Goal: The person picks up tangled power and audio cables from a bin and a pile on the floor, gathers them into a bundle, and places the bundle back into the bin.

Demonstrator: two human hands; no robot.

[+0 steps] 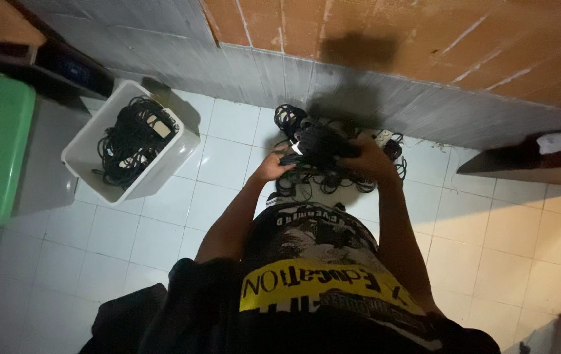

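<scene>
White tiled floor, dim. Left hand and right hand both clamped on black cable bundle; white bin of cables near the wall.

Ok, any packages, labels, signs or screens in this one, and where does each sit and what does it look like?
White bin: on the floor at left, open, rectangular, holding coiled black cables.
Pale tag: in that bin among the cables, small, rectangular, light-coloured.
White block: by the right hand, on the black cable bundle; whether it carries a label cannot be told.
No signs or screens.
</scene>
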